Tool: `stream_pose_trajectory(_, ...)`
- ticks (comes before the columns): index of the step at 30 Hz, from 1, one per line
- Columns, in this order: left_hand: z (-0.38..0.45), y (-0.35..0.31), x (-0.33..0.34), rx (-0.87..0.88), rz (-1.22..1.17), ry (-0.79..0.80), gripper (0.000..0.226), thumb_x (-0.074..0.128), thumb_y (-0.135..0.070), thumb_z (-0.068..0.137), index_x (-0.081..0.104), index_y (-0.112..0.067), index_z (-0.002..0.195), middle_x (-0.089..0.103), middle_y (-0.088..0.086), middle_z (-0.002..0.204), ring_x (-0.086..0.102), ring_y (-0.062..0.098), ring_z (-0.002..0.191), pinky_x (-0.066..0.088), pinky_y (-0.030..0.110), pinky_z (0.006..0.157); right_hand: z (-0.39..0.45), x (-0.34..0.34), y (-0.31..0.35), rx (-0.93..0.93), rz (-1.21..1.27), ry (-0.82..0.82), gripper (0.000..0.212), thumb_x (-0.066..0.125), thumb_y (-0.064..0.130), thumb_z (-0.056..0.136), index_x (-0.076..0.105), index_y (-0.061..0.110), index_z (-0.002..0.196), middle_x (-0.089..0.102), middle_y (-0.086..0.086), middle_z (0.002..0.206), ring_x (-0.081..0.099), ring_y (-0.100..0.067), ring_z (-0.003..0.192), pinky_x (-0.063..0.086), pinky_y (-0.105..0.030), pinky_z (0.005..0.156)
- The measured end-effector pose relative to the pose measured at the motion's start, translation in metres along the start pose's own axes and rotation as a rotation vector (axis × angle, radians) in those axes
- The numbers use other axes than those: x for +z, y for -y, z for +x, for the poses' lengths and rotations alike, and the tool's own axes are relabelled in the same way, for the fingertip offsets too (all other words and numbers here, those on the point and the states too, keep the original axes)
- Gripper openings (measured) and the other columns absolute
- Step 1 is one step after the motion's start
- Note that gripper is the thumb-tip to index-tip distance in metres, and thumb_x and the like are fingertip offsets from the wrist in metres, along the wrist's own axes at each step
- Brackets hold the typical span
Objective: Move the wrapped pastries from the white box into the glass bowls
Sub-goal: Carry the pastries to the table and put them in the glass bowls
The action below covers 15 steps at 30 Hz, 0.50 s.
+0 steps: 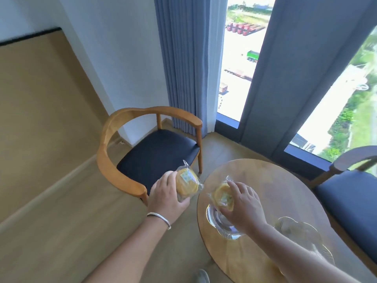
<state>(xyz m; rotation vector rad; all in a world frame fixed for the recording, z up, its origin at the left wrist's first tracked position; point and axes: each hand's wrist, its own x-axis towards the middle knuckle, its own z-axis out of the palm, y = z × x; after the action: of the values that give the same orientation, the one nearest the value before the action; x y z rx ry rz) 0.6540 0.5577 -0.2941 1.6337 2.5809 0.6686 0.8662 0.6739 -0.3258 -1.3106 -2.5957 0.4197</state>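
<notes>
- Right-hand pastry (222, 198) pinched in right hand (244, 203), poised over near glass bowl (222, 224); not yet released.
- Left-hand pastry (186, 183) gripped in left hand (166, 196), off the table (285, 190), over floor beside chair (151, 152).
- Risk: slick wrapper slipping, pastry to floor.
- Risk: knocking bowl near table edge.
- Second glass bowl (299, 233) beside right forearm; sweep hazard.
- White box not in view.

Both forearms are showing bare, no sleeves. Left hand (167, 198) is wearing a thin silver bangle (161, 218) at the wrist. Right hand (243, 207) is wearing nothing. A light-coloured shoe (202, 276) is showing below the bangle.
</notes>
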Motion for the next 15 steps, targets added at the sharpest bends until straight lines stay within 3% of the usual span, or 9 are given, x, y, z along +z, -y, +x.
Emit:
stream_pose_trajectory(2,0.018,-0.003,0.012,0.036,0.002,0.032,0.077,0.077,-0.050,0.061,0.046,-0.016,0.123,0.054,0.002,0.121,0.054,0.020,0.108,0.049,0.038,0.091,0.005,0.001,-0.007,0.058,-0.004,0.023,0.081,0.049,0.067,0.072,0.040,0.024,0.140,0.051,0.001,0.132,0.045,-0.023,0.121,0.029,-0.034,0.108)
stream_pose_trajectory(10,0.056,-0.019,0.080,0.207,0.051,0.341,0.087,0.060,-0.067,0.068,0.029,-0.030,0.140,0.047,-0.006,0.123,0.050,0.015,0.110,0.042,0.034,0.093,-0.003,0.019,-0.036,0.334,0.026,0.103,0.084,0.063,0.052,0.071,0.035,0.021,0.144,0.051,-0.002,0.131,0.046,-0.023,0.119,0.031,-0.035,0.108)
stream_pose_trajectory(15,0.070,-0.030,0.132,0.315,0.061,0.505,0.083,0.054,-0.071,0.071,0.029,-0.033,0.140,0.047,-0.006,0.117,0.049,0.015,0.107,0.040,0.033,0.090,-0.020,0.044,-0.042,0.555,0.047,0.148,0.084,0.063,0.054,0.074,0.031,0.022,0.145,0.049,0.000,0.132,0.043,-0.020,0.124,0.031,-0.030,0.108)
